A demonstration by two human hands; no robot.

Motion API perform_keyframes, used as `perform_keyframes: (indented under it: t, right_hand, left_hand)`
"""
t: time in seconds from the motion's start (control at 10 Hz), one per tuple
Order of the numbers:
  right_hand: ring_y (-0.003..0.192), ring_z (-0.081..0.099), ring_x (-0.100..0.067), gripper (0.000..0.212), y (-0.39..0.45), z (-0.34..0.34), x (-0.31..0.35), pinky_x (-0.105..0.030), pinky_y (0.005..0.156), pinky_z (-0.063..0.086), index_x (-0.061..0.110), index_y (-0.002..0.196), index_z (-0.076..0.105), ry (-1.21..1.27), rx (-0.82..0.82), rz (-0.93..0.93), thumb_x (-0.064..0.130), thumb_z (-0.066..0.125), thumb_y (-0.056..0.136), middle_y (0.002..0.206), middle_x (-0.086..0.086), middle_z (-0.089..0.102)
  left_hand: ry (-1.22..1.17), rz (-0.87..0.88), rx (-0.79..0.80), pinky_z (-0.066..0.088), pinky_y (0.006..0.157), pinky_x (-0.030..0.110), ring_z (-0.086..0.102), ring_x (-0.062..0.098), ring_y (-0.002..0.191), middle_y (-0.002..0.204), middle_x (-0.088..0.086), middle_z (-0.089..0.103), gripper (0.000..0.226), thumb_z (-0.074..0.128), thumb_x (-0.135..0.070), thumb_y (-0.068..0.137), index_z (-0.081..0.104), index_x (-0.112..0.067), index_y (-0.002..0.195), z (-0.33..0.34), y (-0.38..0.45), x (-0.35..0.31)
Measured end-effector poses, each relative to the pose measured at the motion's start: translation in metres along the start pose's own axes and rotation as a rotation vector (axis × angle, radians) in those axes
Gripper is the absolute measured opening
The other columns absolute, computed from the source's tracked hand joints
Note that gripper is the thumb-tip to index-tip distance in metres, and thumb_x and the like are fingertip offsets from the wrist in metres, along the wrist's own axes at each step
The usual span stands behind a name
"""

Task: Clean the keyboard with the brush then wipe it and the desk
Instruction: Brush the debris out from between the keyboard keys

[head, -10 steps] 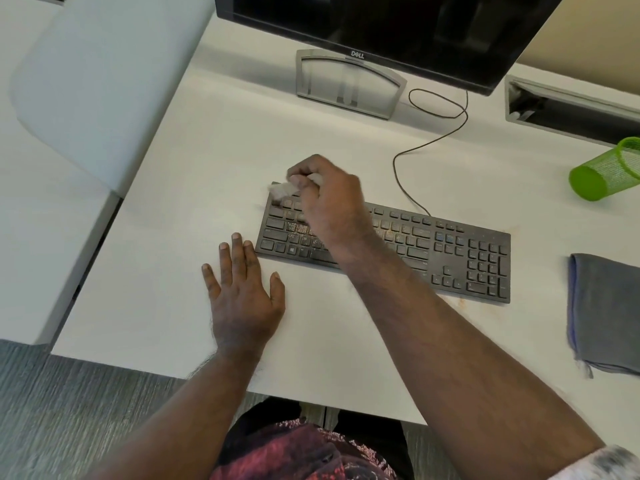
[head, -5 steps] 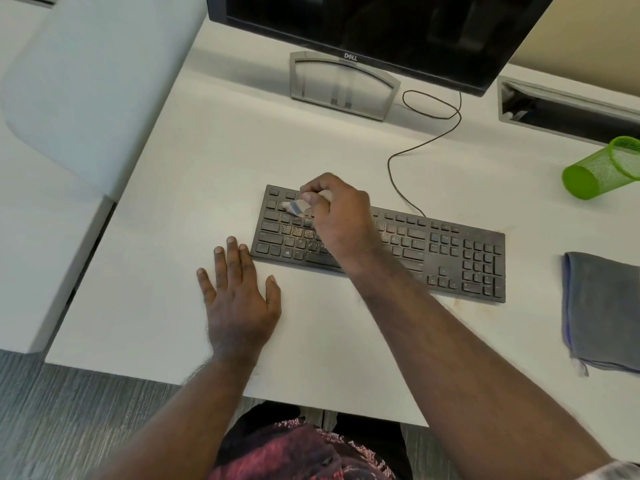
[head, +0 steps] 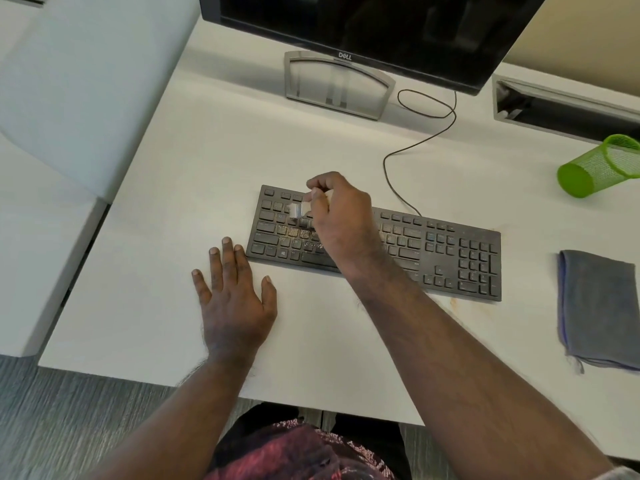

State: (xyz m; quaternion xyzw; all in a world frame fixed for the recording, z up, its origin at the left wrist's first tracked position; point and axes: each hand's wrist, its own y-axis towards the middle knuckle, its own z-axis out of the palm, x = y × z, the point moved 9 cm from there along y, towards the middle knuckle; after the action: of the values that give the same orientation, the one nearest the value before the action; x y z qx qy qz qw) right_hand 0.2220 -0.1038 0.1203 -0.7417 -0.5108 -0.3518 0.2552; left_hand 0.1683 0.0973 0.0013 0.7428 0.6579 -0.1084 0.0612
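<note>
A black keyboard (head: 450,251) lies on the white desk (head: 173,202), with brownish crumbs on its left-hand keys. My right hand (head: 341,220) grips a small pale brush (head: 298,209), whose bristle end touches the upper left keys. My left hand (head: 235,296) rests flat on the desk, fingers spread, its fingertips close to the keyboard's left front corner. A grey folded cloth (head: 599,306) lies on the desk to the right of the keyboard.
A dark monitor (head: 363,22) on a silver stand (head: 336,86) is at the back, with a thin cable (head: 415,147) running to the keyboard. A green mesh cup (head: 599,166) lies tipped at the right. A grey cable tray (head: 561,105) sits behind it.
My right hand drew the brush from the keyboard's top left edge down onto the upper key rows. My left hand stayed flat on the desk.
</note>
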Motion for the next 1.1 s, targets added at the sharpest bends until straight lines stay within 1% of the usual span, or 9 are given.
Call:
perform_keyframes:
  t: [0.1,0.3,0.4,0.5,0.6,0.7,0.9,1.0,1.1]
  right_hand:
    - [0.059,0.061,0.0,0.018,0.003,-0.005,-0.002,-0.017,0.045,0.047,0.017,0.113,0.062,0.021,-0.023,0.011,0.02,0.048,0.101,0.096,0.002,0.072]
    - [0.061,0.063,-0.003,0.018,0.001,0.002,0.0,-0.022,0.049,0.052,0.018,0.112,0.063,-0.059,0.044,0.008,0.021,0.048,0.101,0.09,0.004,0.072]
    - [0.052,0.058,0.0,0.018,0.004,-0.005,0.003,-0.016,0.043,0.045,0.019,0.111,0.063,-0.035,-0.002,0.001,0.02,0.047,0.101,0.086,0.006,0.071]
    - [0.059,0.061,-0.001,0.017,0.002,0.002,0.005,-0.018,0.049,0.05,0.02,0.109,0.064,-0.076,0.048,-0.017,0.022,0.049,0.101,0.089,0.007,0.071]
    - [0.072,0.066,-0.003,0.014,0.003,0.002,0.003,-0.029,0.06,0.059,0.025,0.105,0.064,-0.086,0.099,-0.014,0.025,0.052,0.1,0.091,0.007,0.071]
    - [0.078,0.065,-0.001,0.011,0.008,-0.01,0.0,-0.03,0.066,0.059,0.033,0.099,0.065,-0.118,0.103,-0.011,0.028,0.055,0.098,0.091,0.013,0.071]
    - [0.061,0.054,0.008,0.012,0.005,0.007,0.011,-0.009,0.049,0.035,0.028,0.098,0.069,-0.147,0.212,-0.051,0.027,0.057,0.098,0.084,0.016,0.065]
    - [0.061,0.054,0.007,0.013,0.002,0.024,0.021,-0.012,0.055,0.038,0.023,0.1,0.071,-0.06,0.23,-0.093,0.022,0.058,0.098,0.083,0.013,0.067]
    - [0.053,0.052,0.008,0.012,0.001,0.029,0.025,-0.009,0.049,0.035,0.021,0.099,0.071,0.017,0.228,-0.097,0.017,0.059,0.097,0.08,0.012,0.067]
  left_hand:
    - [0.008,0.0,0.007,0.008,0.125,0.06,0.006,0.03,0.158,0.171,0.011,0.01,0.077,0.029,-0.046,0.097,0.023,-0.002,0.16,0.001,0.0,0.0]
    - [0.006,-0.001,-0.008,0.009,0.125,0.061,0.009,0.031,0.158,0.17,0.012,0.012,0.077,0.03,-0.046,0.097,0.025,-0.002,0.159,0.0,0.0,0.0]
    - [-0.001,0.002,-0.023,0.01,0.124,0.061,0.011,0.031,0.157,0.17,0.012,0.014,0.076,0.031,-0.045,0.097,0.026,-0.002,0.159,-0.001,0.0,0.0]
    - [0.003,0.001,-0.025,0.01,0.124,0.061,0.012,0.032,0.157,0.17,0.013,0.015,0.076,0.031,-0.045,0.097,0.027,-0.001,0.159,-0.002,0.0,0.0]
    - [0.004,0.0,-0.029,0.011,0.124,0.061,0.013,0.032,0.157,0.17,0.013,0.016,0.075,0.033,-0.044,0.097,0.028,-0.001,0.158,-0.002,0.0,0.0]
    - [0.002,0.004,-0.034,0.012,0.124,0.062,0.014,0.033,0.157,0.169,0.013,0.017,0.075,0.033,-0.044,0.097,0.028,-0.001,0.158,-0.002,0.0,-0.001]
    - [0.008,0.006,-0.034,0.01,0.124,0.061,0.013,0.032,0.157,0.17,0.013,0.016,0.075,0.033,-0.044,0.097,0.027,-0.001,0.159,-0.001,0.0,0.0]
    - [0.009,0.005,-0.036,0.01,0.125,0.06,0.012,0.032,0.157,0.17,0.013,0.015,0.075,0.033,-0.045,0.097,0.027,-0.002,0.159,-0.002,0.0,-0.001]
    - [0.012,0.008,-0.034,0.01,0.125,0.061,0.012,0.032,0.157,0.17,0.013,0.015,0.075,0.032,-0.045,0.097,0.027,-0.002,0.159,-0.001,0.0,0.0]
